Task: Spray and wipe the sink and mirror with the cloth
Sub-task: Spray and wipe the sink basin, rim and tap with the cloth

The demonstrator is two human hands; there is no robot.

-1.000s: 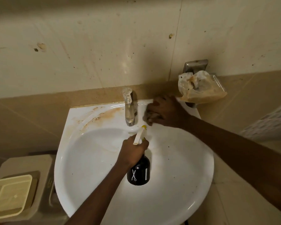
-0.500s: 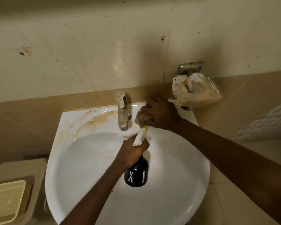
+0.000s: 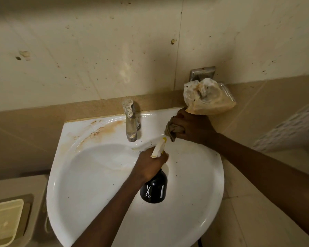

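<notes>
A white corner sink (image 3: 89,184) fills the middle of the view, with brown stains on its back left rim. My left hand (image 3: 150,164) grips a black spray bottle (image 3: 154,188) with a yellow-white nozzle, held over the basin and pointing toward the back right. My right hand (image 3: 191,127) grips a bunched brown cloth (image 3: 172,130) and presses it on the sink's back right rim, to the right of the metal tap (image 3: 130,120). No mirror is in view.
A wall-mounted soap dish wrapped in a stained plastic bag (image 3: 206,98) hangs just above my right hand. A beige toilet tank with a pale yellow plastic box (image 3: 4,221) on it stands at the lower left. Tiled wall runs behind the sink.
My right hand with the cloth has slid right along the back rim, away from the tap toward the soap dish. The left hand and bottle stay put over the basin.
</notes>
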